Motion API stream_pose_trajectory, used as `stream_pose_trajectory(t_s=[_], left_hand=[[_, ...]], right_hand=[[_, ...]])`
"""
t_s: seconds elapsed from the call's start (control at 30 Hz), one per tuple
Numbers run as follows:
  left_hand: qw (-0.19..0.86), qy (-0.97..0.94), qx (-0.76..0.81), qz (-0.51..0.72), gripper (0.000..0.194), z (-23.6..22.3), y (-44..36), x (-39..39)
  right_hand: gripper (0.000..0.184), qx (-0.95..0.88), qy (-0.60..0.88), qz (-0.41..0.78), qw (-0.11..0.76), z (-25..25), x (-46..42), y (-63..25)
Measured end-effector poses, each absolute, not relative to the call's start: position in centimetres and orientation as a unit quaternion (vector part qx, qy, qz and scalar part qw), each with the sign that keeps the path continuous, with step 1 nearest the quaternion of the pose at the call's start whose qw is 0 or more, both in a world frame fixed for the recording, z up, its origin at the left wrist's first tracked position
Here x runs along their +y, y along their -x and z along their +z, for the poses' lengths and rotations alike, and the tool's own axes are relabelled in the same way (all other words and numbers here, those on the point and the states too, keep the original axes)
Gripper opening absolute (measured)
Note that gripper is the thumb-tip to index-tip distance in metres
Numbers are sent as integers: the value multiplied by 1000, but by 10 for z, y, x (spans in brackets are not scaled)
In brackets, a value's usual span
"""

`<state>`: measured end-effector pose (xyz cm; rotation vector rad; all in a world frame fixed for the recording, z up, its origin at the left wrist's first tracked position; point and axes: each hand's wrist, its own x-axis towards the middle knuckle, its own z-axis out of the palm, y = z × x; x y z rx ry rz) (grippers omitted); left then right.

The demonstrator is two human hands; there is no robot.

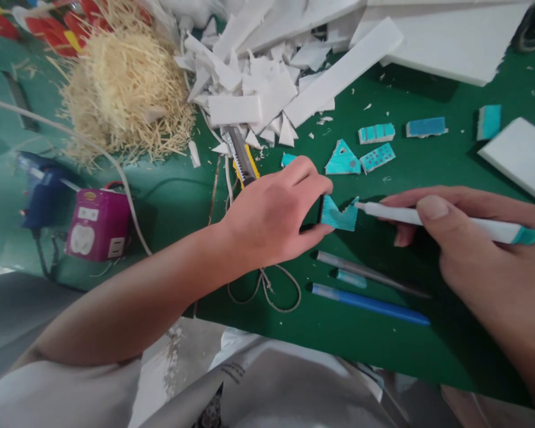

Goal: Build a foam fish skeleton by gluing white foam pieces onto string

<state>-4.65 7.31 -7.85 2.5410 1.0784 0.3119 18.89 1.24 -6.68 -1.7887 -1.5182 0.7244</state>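
While clamping a jaggedly notched turquoise foam-like piece (pixel 339 220) in left hand (pixel 279 208), gripping a slim white teal-ended marker (pixel 395 212) in right hand (pixel 477 255); beyond the left, facing angular white foam scraps (pixel 271 92).

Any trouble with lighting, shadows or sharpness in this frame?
Head view: shade darkens the green tabletop beneath the right hand; head view: its left side looks paler; head view: the blue glue gun looks soft, yet the notched turquoise piece reads clearly.

Green tabletop (pixel 383 342) above pale floor (pixel 200 342).
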Motion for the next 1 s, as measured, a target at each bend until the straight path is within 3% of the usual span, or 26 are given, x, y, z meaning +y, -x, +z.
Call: stream_pose_trajectory(t_s=[0.7,1.0], left_hand=[[183,-899,379,123,30,-78,47,72],[184,-898,379,125,30,-78,46,73]], right_hand=[[24,-549,646,340,405,-73,15,-196],[33,-544,667,342,377,-73,17,-193]])
